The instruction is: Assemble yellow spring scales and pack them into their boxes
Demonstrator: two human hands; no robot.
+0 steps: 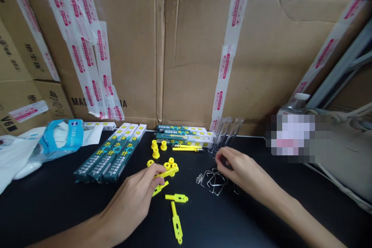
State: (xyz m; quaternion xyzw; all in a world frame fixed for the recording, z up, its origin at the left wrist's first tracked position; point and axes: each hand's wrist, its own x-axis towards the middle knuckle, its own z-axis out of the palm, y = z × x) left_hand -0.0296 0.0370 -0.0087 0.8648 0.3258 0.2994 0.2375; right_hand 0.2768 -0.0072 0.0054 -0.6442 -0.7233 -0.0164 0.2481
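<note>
Closest to the near edge of the black counter [221,226] lies a long, flat, slotted yellow plastic strip [174,211]; just beyond it rests a shorter slotted yellow plastic piece [176,198]. The left hand [138,190] grasps a narrow yellow plastic bar [167,173] between thumb and fingers, its tip by a cluster of small yellow plastic rings [167,165]. The right hand [236,166] is curled over bent silver wire hooks [214,182]; whether it grips one I cannot tell. Farther on stand short yellow flanged plastic caps [155,153]. Three long green-and-white cardboard boxes [112,155] slant toward the left end of the far edge. Along that edge lie more green-and-white boxes [183,140], with clear cylindrical tubes [226,131] upright to their right, before a taped brown cardboard wall [192,58].
</note>
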